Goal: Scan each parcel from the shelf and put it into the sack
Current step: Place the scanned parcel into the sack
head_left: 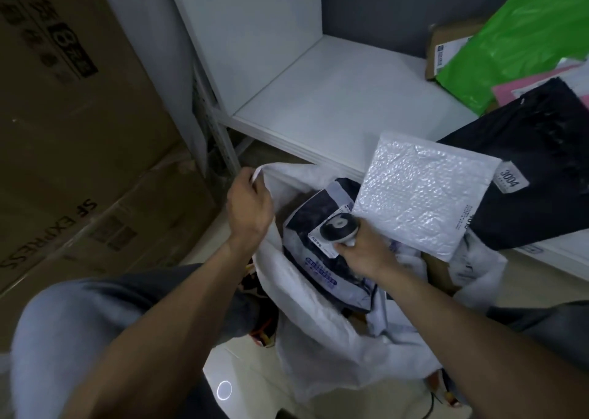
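So the left hand (250,195) is curled round the rim of the white sack (306,332), pinching the edge and holding the mouth open. The right hand (363,254) is over the opening, gripping a small scanner (338,227) with its round head pointing away from the person. A white bubble mailer (424,198) sits just above and right of that hand, its lower edge touching the hand, but I can't tell if the fingers actually pinch it. Straight below the right hand, inside the sack, there's a dark parcel (322,259) with a white label. Past the right hand is the white shelf (334,99), with a black bag (541,150) tagged 3004 and a green bag (510,42) further back. Left of the left hand are big cardboard boxes (63,115).
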